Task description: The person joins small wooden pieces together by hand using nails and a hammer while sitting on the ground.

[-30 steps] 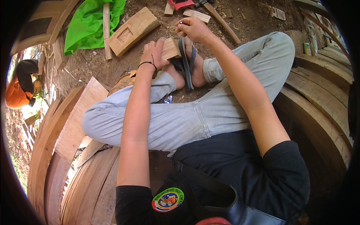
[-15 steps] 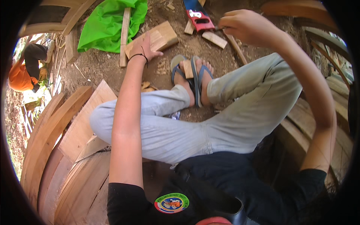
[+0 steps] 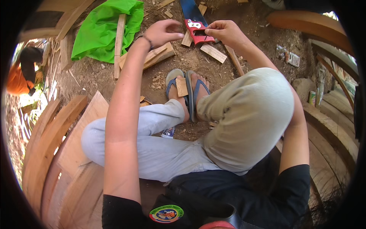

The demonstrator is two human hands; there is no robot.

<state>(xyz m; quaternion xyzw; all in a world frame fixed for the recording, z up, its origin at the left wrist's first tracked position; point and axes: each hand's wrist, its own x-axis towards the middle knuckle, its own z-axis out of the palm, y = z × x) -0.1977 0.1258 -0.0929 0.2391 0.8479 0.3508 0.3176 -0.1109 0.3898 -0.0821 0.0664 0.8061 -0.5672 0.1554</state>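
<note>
My left hand (image 3: 164, 32) hovers over a thick wooden block (image 3: 162, 57), its thumb apart from its curved fingers and nothing in it. To its right, my right hand (image 3: 225, 33) pinches thumb and fingers together beside the red handle (image 3: 201, 37) of a handsaw. Whatever lies in that pinch is too small to make out. The saw's blue blade (image 3: 193, 13) points away from me on the dirt. Just under the right hand lie a short wooden offcut (image 3: 213, 53) and a longer thin stick (image 3: 233, 61).
A green cloth (image 3: 97, 34) with a wooden strip (image 3: 119, 42) across it lies at the far left. A wood scrap (image 3: 181, 87) rests on my sandalled feet. Curved timbers (image 3: 53, 141) flank me on both sides. Another person in orange (image 3: 18, 78) is at the far left edge.
My left hand has lifted off the wooden block and moved right, toward the saw. My right hand has come lower and closer to the saw handle. My right knee has risen.
</note>
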